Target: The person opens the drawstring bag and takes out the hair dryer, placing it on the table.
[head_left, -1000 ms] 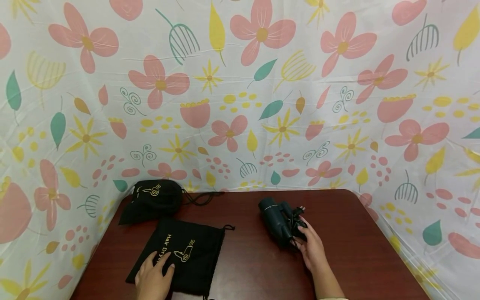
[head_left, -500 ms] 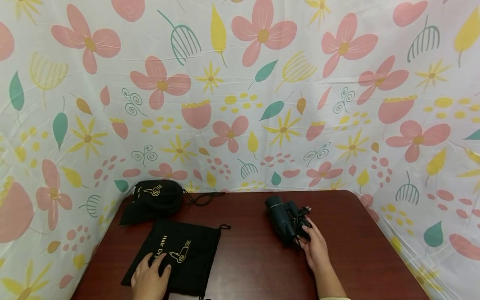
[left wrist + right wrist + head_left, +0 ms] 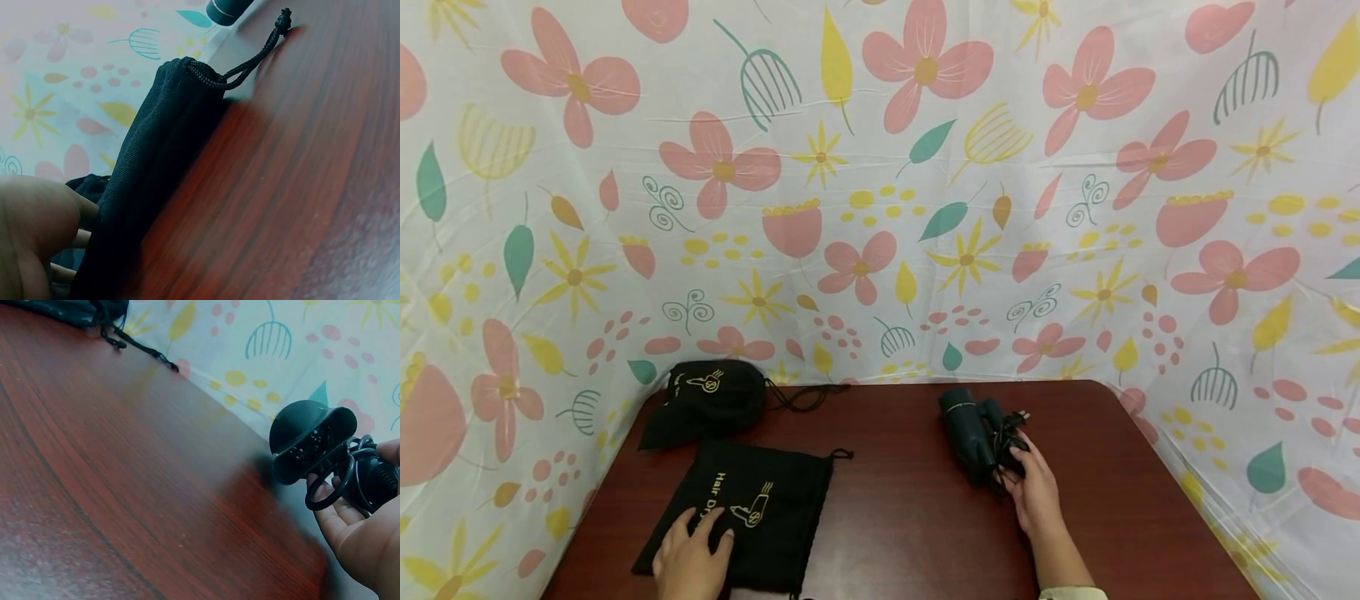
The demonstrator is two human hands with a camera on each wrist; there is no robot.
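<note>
A dark green hair dryer with its black cord bundled against the handle is in my right hand. Fingers and thumb grip the handle side; the right wrist view shows the dryer's flattened nozzle facing the camera. My left hand rests with spread fingers on a flat black drawstring bag, which bears gold "Hair Dryer" lettering and a dryer drawing. In the left wrist view the bag's corded edge hides some fingertips.
A second black drawstring bag, bulging, lies at the back left of the brown table, its cord trailing right. A floral sheet hangs along the table's back and sides.
My right hand has carried the hair dryer a little to the right. The flat bag has slid slightly left along with my left hand.
</note>
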